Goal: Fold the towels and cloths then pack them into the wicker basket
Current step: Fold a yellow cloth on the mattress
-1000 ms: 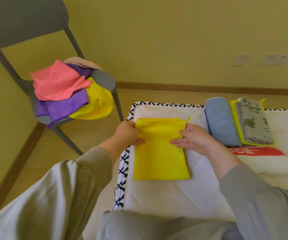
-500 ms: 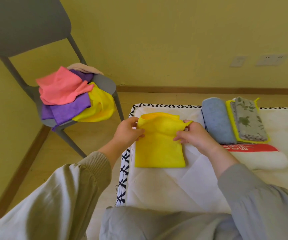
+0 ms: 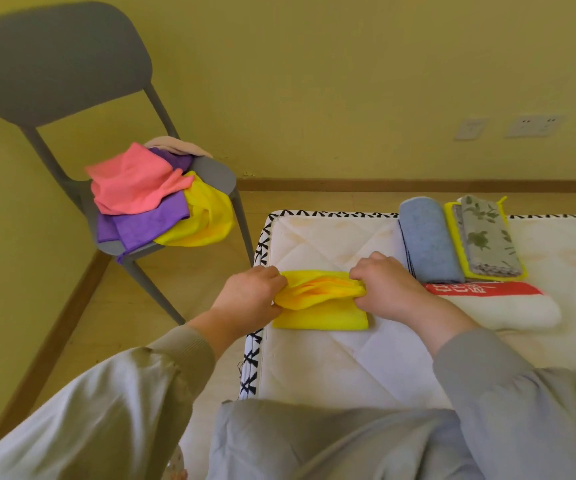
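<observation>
A yellow cloth (image 3: 321, 318) lies on the white quilted mat (image 3: 342, 362), half folded toward me. My left hand (image 3: 248, 299) pinches its left end and my right hand (image 3: 387, 289) pinches its right end, holding the upper layer bunched above the lower one. Folded pieces lie to the right: a blue towel (image 3: 428, 240), a grey leaf-print cloth (image 3: 487, 237) on a yellow cloth, and a white towel with a red band (image 3: 508, 306). No wicker basket is in view.
A grey chair (image 3: 210, 171) stands left of the mat, holding a heap of unfolded cloths: pink (image 3: 134, 185), purple (image 3: 141, 230), yellow (image 3: 206, 216) and beige. The yellow wall with sockets runs behind. My knees are at the bottom.
Both hands lifted the far edge of the yellow cloth and brought it toward me, so the cloth is now about half as long. The camera view has tilted a little.
</observation>
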`<act>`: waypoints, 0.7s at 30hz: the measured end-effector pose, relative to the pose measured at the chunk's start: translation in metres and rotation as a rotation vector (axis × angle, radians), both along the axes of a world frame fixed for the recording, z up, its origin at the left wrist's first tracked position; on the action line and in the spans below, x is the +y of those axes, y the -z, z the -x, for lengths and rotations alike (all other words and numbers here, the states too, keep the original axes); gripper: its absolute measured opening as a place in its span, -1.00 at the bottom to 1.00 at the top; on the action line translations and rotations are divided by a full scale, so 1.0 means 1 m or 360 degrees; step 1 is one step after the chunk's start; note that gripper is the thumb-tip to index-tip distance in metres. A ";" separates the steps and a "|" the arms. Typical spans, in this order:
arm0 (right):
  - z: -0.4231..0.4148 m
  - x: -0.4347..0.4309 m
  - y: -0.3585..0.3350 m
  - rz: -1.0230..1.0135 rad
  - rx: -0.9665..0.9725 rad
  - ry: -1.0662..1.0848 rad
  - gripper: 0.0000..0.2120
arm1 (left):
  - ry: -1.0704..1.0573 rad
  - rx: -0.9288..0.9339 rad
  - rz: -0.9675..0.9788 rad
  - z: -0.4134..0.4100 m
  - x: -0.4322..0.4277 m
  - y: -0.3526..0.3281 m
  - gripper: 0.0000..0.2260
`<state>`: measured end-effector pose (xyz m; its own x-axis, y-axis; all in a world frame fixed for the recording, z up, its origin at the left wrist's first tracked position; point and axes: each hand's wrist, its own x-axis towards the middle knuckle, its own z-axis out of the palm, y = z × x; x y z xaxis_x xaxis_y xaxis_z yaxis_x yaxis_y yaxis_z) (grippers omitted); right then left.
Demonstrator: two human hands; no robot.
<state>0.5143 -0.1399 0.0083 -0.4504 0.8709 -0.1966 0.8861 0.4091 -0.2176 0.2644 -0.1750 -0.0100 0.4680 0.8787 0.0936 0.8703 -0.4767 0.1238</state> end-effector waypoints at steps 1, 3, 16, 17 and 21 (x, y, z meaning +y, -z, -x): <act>0.002 -0.003 -0.002 -0.0052 -0.0050 -0.0068 -0.95 | 0.0039 0.0041 -0.0031 -0.001 -0.003 0.001 -0.75; 0.006 -0.008 -0.004 -0.0120 -0.0096 -0.0137 -0.89 | 0.0088 0.0067 -0.0136 -0.002 -0.007 0.003 -0.74; 0.009 -0.031 0.009 -0.0209 -0.0666 -0.0532 -0.72 | 0.0423 0.0283 -0.0324 -0.014 -0.018 0.024 -0.74; 0.009 -0.033 0.010 -0.0149 -0.0669 -0.0550 -0.76 | 0.0419 0.0270 -0.0308 -0.012 -0.020 0.027 -0.79; 0.014 -0.035 0.009 0.0073 -0.0567 -0.0364 -0.69 | 0.0090 -0.0077 -0.0134 -0.014 -0.025 0.031 -0.71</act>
